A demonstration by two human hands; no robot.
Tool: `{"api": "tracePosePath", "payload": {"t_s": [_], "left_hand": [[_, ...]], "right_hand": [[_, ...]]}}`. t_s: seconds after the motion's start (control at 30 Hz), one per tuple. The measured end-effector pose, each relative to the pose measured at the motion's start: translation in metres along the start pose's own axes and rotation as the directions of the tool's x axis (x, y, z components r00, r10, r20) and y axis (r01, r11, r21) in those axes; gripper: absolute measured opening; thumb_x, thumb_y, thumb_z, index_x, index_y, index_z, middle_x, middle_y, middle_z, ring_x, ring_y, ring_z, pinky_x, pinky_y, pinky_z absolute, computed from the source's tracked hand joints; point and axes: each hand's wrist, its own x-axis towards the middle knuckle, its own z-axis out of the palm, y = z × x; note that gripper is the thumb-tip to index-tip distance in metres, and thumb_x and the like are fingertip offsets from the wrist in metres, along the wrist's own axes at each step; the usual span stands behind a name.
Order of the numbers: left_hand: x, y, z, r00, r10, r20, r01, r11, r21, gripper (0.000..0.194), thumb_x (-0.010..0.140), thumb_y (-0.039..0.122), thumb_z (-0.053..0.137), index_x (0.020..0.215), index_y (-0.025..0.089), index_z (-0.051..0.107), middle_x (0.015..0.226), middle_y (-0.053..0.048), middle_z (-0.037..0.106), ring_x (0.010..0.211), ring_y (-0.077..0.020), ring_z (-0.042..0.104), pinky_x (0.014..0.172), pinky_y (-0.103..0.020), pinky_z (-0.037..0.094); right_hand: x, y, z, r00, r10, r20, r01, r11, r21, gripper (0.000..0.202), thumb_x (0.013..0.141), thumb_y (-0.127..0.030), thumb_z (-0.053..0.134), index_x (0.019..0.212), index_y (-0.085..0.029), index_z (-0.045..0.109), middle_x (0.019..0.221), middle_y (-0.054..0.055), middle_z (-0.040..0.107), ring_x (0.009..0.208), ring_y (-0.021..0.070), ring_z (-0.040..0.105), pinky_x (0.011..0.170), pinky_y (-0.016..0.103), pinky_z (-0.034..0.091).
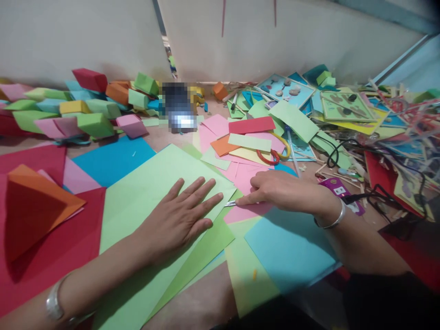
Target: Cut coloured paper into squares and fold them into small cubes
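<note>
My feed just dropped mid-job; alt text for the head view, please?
The left hand lies spread on a pale green sheet; the right hand has its index finger extended at a small metal tool by the sheet's right corner. Coloured paper is scattered around, with coloured blocks at back left.

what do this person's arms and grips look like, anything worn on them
The left grip and right grip are both ungloved. The left bangle is silver-coloured and looks like a broad band; the right bangle, also silver-coloured, looks narrower. What seems to be a black sleeve ends near the right elbow; no left sleeve shows.
</note>
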Motion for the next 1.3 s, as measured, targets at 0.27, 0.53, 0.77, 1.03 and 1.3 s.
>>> {"api": "tracePosePath", "payload": {"t_s": [0.27,0.53,0.77,1.03,1.3], "left_hand": [[0.002,-0.001,-0.001,0.999,-0.008,0.032,0.008,1.000,0.005,0.053,0.104,0.050,0.030,0.155,0.040,0.022,0.164,0.003,0.025,0.151,-0.0221,0.026,0.123,-0.041,0.000],[0.002,-0.002,0.000,0.998,-0.025,0.058,0.026,0.999,-0.029,0.053,0.103,0.052,0.030,0.154,0.040,0.025,0.164,0.003,0.025,0.151,-0.0225,0.025,0.124,-0.042,0.000],[0.003,0.000,0.000,0.999,-0.023,0.032,0.025,0.998,-0.055,0.052,0.103,0.051,0.031,0.153,0.040,0.029,0.163,0.002,0.026,0.151,-0.0222,0.026,0.124,-0.041,0.000],[0.003,-0.001,-0.003,0.999,-0.018,0.046,0.021,0.998,-0.061,0.052,0.103,0.050,0.031,0.154,0.038,0.029,0.163,0.002,0.027,0.151,-0.0213,0.025,0.124,-0.040,-0.002],[0.004,-0.001,-0.003,0.998,-0.039,0.058,0.043,0.997,-0.061,0.051,0.103,0.051,0.029,0.152,0.038,0.034,0.163,0.001,0.027,0.151,-0.0220,0.025,0.123,-0.041,-0.003]], "right_hand": [[0.001,-0.004,-0.002,0.998,-0.065,-0.004,0.065,0.997,-0.028,0.030,0.102,-0.023,0.051,0.124,-0.034,0.068,0.073,0.000,0.044,0.069,0.0135,0.037,0.058,0.031,0.017],[0.003,-0.022,0.000,0.994,-0.105,-0.014,0.103,0.988,-0.114,0.023,0.104,-0.027,0.047,0.109,-0.026,0.069,0.073,0.000,0.049,0.068,0.0140,0.037,0.060,0.032,0.019],[0.001,-0.038,0.005,0.987,-0.159,-0.026,0.152,0.970,-0.190,0.025,0.103,-0.020,0.047,0.124,-0.027,0.059,0.077,0.001,0.053,0.071,0.0160,0.037,0.060,0.033,0.018],[0.008,-0.048,0.013,0.971,-0.237,-0.034,0.229,0.960,-0.162,0.035,0.102,-0.019,0.049,0.134,-0.031,0.057,0.080,0.002,0.055,0.074,0.0168,0.042,0.061,0.032,0.023],[0.004,-0.031,0.007,0.956,-0.247,-0.156,0.246,0.969,-0.027,0.039,0.102,-0.020,0.044,0.137,-0.034,0.055,0.085,0.002,0.054,0.075,0.0158,0.044,0.063,0.028,0.031]]}}
